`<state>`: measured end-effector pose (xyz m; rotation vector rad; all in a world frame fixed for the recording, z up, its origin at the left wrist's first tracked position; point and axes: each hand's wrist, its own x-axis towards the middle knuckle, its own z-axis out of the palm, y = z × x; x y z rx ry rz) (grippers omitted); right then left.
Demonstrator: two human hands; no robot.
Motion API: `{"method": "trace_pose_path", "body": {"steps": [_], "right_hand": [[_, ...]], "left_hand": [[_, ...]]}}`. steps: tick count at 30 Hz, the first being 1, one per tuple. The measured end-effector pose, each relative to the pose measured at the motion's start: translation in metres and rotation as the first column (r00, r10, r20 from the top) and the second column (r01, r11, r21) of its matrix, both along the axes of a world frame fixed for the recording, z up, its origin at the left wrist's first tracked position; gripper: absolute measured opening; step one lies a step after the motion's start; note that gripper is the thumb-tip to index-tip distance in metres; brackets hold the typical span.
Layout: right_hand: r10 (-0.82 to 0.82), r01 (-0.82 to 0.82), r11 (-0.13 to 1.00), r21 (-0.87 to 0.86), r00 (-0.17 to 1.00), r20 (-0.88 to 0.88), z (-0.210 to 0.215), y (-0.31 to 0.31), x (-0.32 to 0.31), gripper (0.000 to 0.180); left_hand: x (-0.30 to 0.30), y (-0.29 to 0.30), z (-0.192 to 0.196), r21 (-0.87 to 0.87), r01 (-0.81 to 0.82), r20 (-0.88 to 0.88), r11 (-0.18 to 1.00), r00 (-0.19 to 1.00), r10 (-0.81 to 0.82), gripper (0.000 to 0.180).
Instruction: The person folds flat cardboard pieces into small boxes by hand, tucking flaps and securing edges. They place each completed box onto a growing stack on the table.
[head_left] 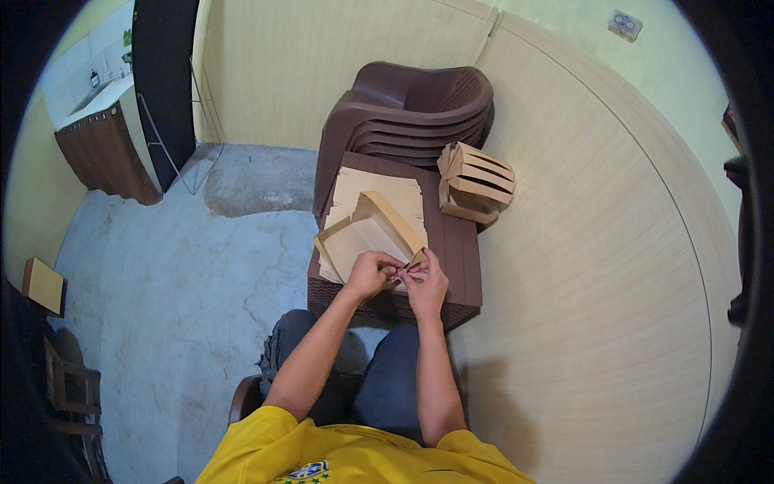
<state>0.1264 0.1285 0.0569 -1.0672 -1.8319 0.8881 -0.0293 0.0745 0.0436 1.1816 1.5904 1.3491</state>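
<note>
A partly folded cardboard box [393, 224], tan with raised side walls, rests on a stack of flat cardboard sheets [379, 182]. Both lie on a brown woven-look table [453, 266] in front of my knees. At the box's near right corner, my left hand [371, 274] and my right hand [426, 282] meet with fingers pinched on the cardboard. My right fingers hold a raised flap there, and the left fingertips press close beside them. The exact fold between the fingertips is hidden.
Folded slatted cardboard pieces [477, 181] stand at the table's far right, against the wood-panelled wall [597, 242]. Stacked brown plastic chairs [407, 109] rise behind the table. A metal rack [173, 149] and a curtained sink counter [109, 149] are at far left.
</note>
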Motion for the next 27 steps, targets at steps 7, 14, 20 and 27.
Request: {"method": "trace_pose_path", "body": {"steps": [7,14,20,27], "right_hand": [[-0.034,0.025,0.992,-0.124,0.997,-0.074,-0.003,-0.007,0.005,0.058],[-0.02,-0.002,0.992,-0.123,0.985,-0.173,-0.018,-0.004,0.003,0.043],[-0.022,0.009,0.995,-0.097,0.99,-0.136,-0.017,-0.003,-0.003,0.03],[-0.05,0.019,0.991,-0.134,0.971,-0.232,-0.026,-0.005,0.001,0.024]], "left_hand": [[0.003,0.005,-0.004,-0.011,-0.054,0.021,0.998,0.998,0.054,0.019],[-0.001,0.011,-0.008,-0.02,-0.011,0.184,1.0,0.983,0.014,0.013],[-0.008,0.01,-0.011,0.001,0.034,0.21,0.999,0.977,-0.034,0.007],[-0.001,0.009,-0.009,0.116,-0.007,-0.204,0.993,0.979,0.031,0.015]]}}
